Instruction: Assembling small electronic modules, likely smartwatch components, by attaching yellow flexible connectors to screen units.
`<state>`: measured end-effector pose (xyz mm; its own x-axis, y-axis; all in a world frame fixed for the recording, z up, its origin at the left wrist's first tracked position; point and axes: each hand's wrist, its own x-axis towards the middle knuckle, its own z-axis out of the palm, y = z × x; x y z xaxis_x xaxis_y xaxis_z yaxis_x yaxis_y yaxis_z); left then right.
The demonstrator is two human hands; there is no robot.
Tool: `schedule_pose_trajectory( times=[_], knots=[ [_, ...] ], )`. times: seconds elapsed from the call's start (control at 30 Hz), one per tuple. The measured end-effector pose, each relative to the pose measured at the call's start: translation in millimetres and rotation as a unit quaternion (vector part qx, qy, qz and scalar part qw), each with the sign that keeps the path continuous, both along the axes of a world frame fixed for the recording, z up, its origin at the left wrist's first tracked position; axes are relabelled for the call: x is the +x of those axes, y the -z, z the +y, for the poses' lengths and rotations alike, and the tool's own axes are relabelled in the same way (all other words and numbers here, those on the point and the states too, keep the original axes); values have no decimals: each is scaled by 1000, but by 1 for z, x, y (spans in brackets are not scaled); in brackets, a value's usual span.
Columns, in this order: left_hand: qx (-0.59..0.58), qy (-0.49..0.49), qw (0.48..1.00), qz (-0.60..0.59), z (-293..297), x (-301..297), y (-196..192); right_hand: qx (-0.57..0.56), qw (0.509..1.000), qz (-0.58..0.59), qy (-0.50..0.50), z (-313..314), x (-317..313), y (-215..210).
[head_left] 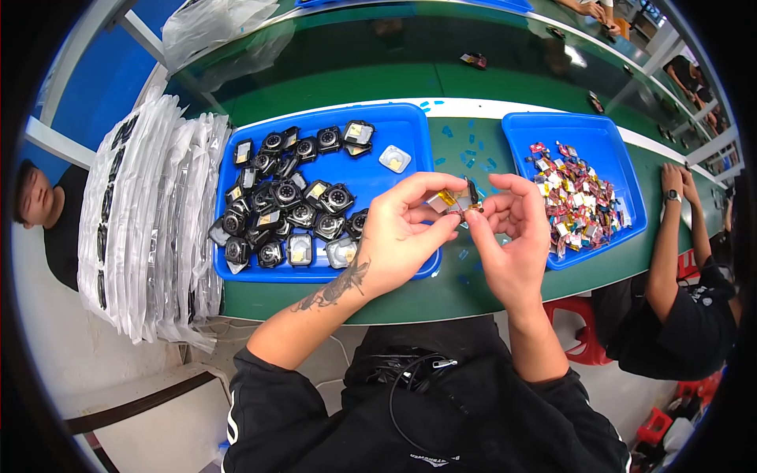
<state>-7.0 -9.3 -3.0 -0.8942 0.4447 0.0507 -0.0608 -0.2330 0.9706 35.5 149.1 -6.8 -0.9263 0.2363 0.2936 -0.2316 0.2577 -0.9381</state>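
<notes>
Both hands are raised over the gap between two blue trays, their fingertips almost meeting. A small battery (441,199), silver with yellow tape and thin reddish wires, is pinched in my left hand (404,229) between thumb and fingers. My right hand (514,240) has its thumb and forefinger closed at the wire end. A narrow dark piece (473,191) stands up there beside the battery; its kind is partly hidden by my fingers. To the left, a blue tray (422,130) holds many black smartwatch bodies (286,191), some with a pale square face up.
A second blue tray (512,122) at right holds a heap of small wired batteries (579,197). Blue film scraps (471,150) dot the green table (331,314). Stacked plastic-wrapped trays (150,221) stand at left. Another person's forearms (669,229) rest on the table at right.
</notes>
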Motion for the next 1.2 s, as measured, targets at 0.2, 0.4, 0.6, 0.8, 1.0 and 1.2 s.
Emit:
schedule_pose_trajectory(
  times=[0.2, 0.4, 0.6, 0.8, 1.0, 1.2],
  knots=[
    [-1, 6, 999, -48, -1, 2, -9, -8, 1000, -5, 9, -4, -2, 0],
    [-25, -14, 1000, -5, -5, -3, -4, 16, 997, -47, -65, 2, -14, -12],
    [-598, -203, 611, 478, -86, -29, 7, 34, 982, -140, -126, 38, -157, -30],
    [-602, -108, 685, 395, -102, -28, 5, 23, 969, -247, -13, 57, -271, 19],
    [-629, -108, 700, 320, -70, -35, -23, 129, 955, -267, 8, 68, -285, 41],
    [139, -56, 987, -55, -61, -32, -32, 172, 980, -89, -46, 93, -223, -37]
  ],
)
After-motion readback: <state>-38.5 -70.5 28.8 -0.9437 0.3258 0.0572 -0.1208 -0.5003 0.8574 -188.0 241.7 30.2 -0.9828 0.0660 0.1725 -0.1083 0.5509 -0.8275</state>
